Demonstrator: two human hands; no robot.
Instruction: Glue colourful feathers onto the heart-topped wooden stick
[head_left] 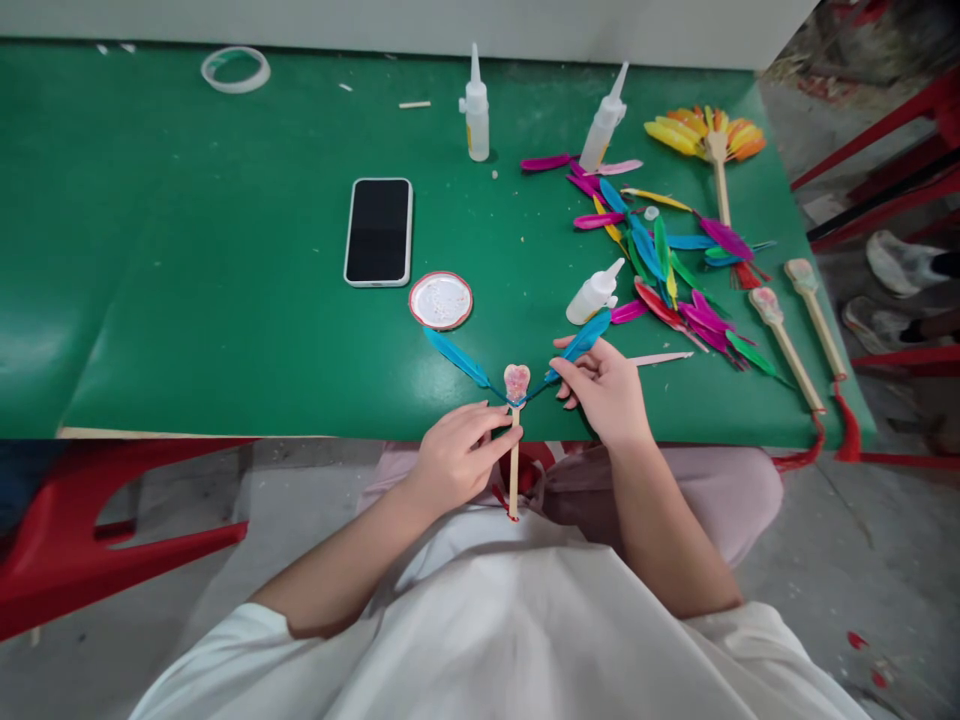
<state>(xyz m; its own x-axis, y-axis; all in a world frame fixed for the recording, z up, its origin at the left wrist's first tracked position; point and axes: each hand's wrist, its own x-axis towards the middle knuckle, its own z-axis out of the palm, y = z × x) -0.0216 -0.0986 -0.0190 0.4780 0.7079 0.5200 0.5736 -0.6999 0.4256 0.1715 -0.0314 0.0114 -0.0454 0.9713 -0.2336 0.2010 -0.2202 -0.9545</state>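
Note:
My left hand (461, 450) is closed on the pale wooden stick (514, 470), just below its heart-shaped head (517, 384) with pinkish decoration. The stick's lower end hangs past the table edge over my lap. A blue feather (457, 357) spreads out to the left from the base of the head. In my right hand (604, 385) a second blue feather (586, 338) is pinched between the fingers, its quill end reaching the right side of the head's base. A small white glue bottle (595, 292) lies tilted just beyond the right hand.
Loose coloured feathers (652, 250) are strewn at the right. Two glue bottles (477, 115) (604, 125) stand farther back. A phone (379, 232) and a round lid (441, 301) lie left of centre. Near the right edge are two tasselled sticks (787, 350) (817, 315) and a yellow feather fan (718, 160).

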